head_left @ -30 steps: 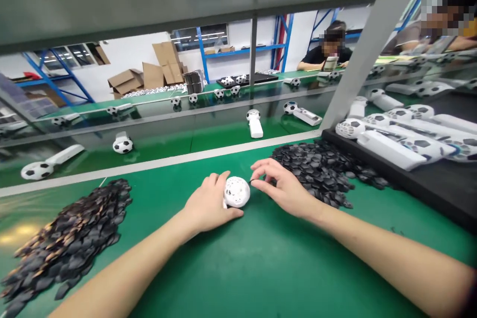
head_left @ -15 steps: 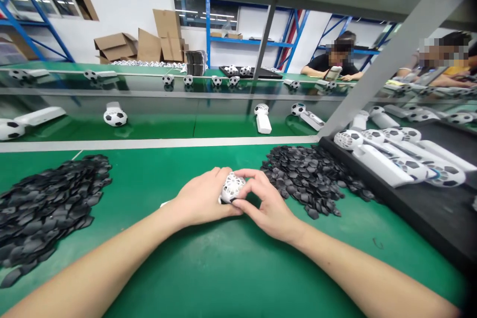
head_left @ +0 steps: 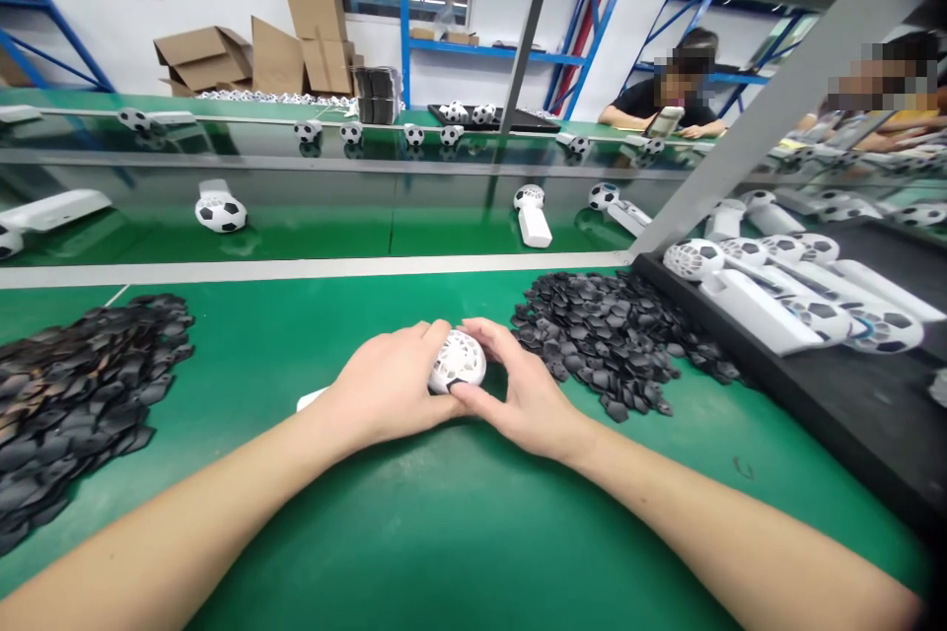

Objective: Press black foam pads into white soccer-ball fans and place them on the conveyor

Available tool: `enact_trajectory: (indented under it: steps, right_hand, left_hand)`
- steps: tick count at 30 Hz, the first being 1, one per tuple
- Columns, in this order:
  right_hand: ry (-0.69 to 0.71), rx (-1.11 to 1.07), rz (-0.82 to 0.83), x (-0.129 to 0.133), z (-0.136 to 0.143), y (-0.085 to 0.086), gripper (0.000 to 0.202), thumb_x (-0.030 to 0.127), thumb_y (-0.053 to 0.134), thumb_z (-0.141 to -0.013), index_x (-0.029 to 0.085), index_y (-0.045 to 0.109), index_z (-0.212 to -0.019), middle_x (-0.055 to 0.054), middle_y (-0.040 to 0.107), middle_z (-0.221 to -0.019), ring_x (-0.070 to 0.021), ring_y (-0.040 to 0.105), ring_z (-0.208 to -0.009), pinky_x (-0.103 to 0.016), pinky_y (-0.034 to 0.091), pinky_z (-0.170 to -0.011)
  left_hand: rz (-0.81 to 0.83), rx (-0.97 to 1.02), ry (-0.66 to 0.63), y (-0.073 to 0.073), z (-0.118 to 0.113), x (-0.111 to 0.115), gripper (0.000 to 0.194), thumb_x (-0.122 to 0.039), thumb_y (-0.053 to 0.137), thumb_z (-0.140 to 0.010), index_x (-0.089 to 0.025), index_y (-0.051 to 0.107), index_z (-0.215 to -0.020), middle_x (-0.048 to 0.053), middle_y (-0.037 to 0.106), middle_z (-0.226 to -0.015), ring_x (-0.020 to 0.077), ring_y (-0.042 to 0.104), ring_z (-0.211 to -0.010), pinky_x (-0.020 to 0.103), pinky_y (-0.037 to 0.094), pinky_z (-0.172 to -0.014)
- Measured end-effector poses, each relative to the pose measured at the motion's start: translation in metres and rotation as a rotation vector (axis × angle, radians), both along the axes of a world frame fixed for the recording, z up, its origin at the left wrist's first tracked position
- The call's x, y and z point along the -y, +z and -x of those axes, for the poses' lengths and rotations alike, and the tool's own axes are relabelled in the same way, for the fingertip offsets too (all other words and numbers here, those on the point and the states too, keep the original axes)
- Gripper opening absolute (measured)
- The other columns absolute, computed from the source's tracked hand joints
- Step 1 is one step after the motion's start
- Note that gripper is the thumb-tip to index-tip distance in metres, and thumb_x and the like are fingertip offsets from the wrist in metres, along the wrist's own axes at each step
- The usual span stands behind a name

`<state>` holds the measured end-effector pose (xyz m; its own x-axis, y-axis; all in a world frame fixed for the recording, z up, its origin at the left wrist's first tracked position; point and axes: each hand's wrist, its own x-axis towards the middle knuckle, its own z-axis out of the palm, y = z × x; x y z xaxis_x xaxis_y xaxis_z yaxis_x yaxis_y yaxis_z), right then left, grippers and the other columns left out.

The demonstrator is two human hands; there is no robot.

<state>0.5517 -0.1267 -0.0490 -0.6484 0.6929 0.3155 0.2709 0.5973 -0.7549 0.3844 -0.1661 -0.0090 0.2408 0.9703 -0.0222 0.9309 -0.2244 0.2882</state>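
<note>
A white handheld fan with a football-shaped head [head_left: 460,362] lies between my hands over the green tabletop [head_left: 473,532]. Its open lattice side faces up, and one end of its white handle [head_left: 312,398] shows past my left wrist. My left hand [head_left: 396,380] is wrapped round the fan, hiding most of the handle. My right hand [head_left: 522,389] curls about the head's right side, forefinger at the far edge. Its thumb presses at a small black patch [head_left: 457,384] low on the near side.
Heaps of black patches lie left [head_left: 81,394] and right [head_left: 592,330]. A black tray [head_left: 829,424] on the right holds several football fans. More fans, such as one white fan [head_left: 533,217], lie on the strip beyond the white edge [head_left: 318,268]. A person [head_left: 688,89] sits across.
My right thumb and forefinger have spread from a pinch near the head's right side to a grip around it. The head has turned slightly; the camera view has shifted.
</note>
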Motion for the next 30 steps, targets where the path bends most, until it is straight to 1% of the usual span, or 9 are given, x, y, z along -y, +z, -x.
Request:
enact_trajectory:
  steps: [3, 6, 10, 12, 14, 17, 20, 28, 30]
  right_hand:
    - [0.035, -0.037, 0.069, -0.006, 0.000, 0.000, 0.053, 0.027, 0.061, -0.077, 0.021, 0.035, -0.123, -0.008, 0.051, -0.122, -0.0213, 0.050, -0.110, -0.039, 0.041, -0.095]
    - [-0.005, -0.031, 0.103, -0.021, -0.007, 0.005, 0.034, 0.029, 0.054, -0.083, 0.020, 0.046, -0.115, -0.007, 0.057, -0.111, -0.0186, 0.055, -0.099, -0.036, 0.046, -0.085]
    - [-0.285, 0.081, -0.188, -0.044, -0.027, 0.018, 0.011, 0.026, 0.052, -0.084, 0.019, 0.060, -0.087, -0.004, 0.058, -0.086, -0.0169, 0.055, -0.078, -0.032, 0.046, -0.071]
    - [-0.311, 0.192, -0.270, -0.049, -0.033, 0.023, 0.008, 0.021, 0.056, -0.081, 0.019, 0.061, -0.076, -0.003, 0.057, -0.077, -0.0169, 0.053, -0.074, -0.032, 0.044, -0.070]
    - [-0.266, 0.304, -0.274, -0.049, -0.036, 0.027, 0.008, 0.018, 0.058, -0.079, 0.020, 0.062, -0.072, -0.002, 0.057, -0.074, -0.0173, 0.052, -0.074, -0.032, 0.044, -0.071]
    - [-0.165, 0.447, -0.293, -0.043, -0.035, 0.027, 0.004, 0.021, 0.062, -0.078, 0.021, 0.066, -0.077, -0.003, 0.061, -0.079, -0.0191, 0.052, -0.080, -0.033, 0.044, -0.074]
    - [-0.103, 0.585, -0.380, -0.034, -0.030, 0.024, 0.009, 0.022, 0.061, -0.080, 0.021, 0.067, -0.087, -0.004, 0.063, -0.085, -0.0211, 0.051, -0.084, -0.033, 0.044, -0.074]
    - [-0.118, 0.793, -0.673, -0.028, -0.018, 0.015, 0.016, 0.011, 0.048, -0.084, 0.011, 0.064, -0.088, -0.010, 0.061, -0.079, -0.0229, 0.049, -0.080, -0.034, 0.040, -0.071]
    - [-0.126, 0.789, -0.705, -0.032, -0.019, 0.012, 0.021, 0.006, 0.046, -0.083, 0.010, 0.063, -0.095, -0.009, 0.061, -0.079, -0.0229, 0.049, -0.079, -0.034, 0.039, -0.070]
  left_hand:
    - [0.033, 0.025, 0.008, 0.002, 0.003, 0.000, 0.044, -0.059, 0.045, -0.074, -0.022, 0.048, -0.099, 0.004, 0.060, -0.093, 0.0244, 0.059, -0.080, 0.032, 0.044, -0.062]
    - [0.065, 0.061, 0.029, 0.003, 0.016, -0.002, 0.049, -0.052, 0.055, -0.070, -0.026, 0.047, -0.111, 0.003, 0.059, -0.105, 0.0246, 0.058, -0.090, 0.033, 0.045, -0.070]
    - [0.047, 0.017, 0.034, 0.000, 0.039, -0.007, 0.059, -0.034, 0.054, -0.071, -0.027, 0.037, -0.128, 0.004, 0.053, -0.122, 0.0261, 0.051, -0.106, 0.036, 0.041, -0.085]
    - [0.051, -0.018, 0.010, -0.001, 0.045, -0.009, 0.061, -0.026, 0.050, -0.072, -0.026, 0.036, -0.131, 0.005, 0.054, -0.120, 0.0267, 0.048, -0.107, 0.037, 0.039, -0.087]
    - [0.051, -0.034, 0.004, -0.001, 0.046, -0.009, 0.063, -0.020, 0.046, -0.071, -0.025, 0.035, -0.132, 0.006, 0.054, -0.118, 0.0266, 0.047, -0.106, 0.037, 0.039, -0.086]
    - [0.038, -0.049, 0.012, -0.001, 0.042, -0.008, 0.065, -0.014, 0.044, -0.070, -0.023, 0.034, -0.134, 0.008, 0.052, -0.116, 0.0269, 0.045, -0.104, 0.038, 0.038, -0.086]
    - [0.025, -0.068, 0.010, 0.000, 0.036, -0.005, 0.066, -0.009, 0.041, -0.071, -0.023, 0.033, -0.135, 0.009, 0.052, -0.111, 0.0264, 0.045, -0.099, 0.039, 0.038, -0.082]
    - [-0.029, -0.051, -0.025, -0.002, 0.026, -0.001, 0.067, 0.000, 0.037, -0.071, -0.021, 0.033, -0.135, 0.008, 0.054, -0.111, 0.0242, 0.045, -0.100, 0.040, 0.035, -0.088]
    - [-0.039, -0.053, -0.029, -0.003, 0.026, -0.001, 0.067, 0.000, 0.038, -0.070, -0.021, 0.034, -0.134, 0.008, 0.054, -0.112, 0.0241, 0.046, -0.101, 0.041, 0.035, -0.088]
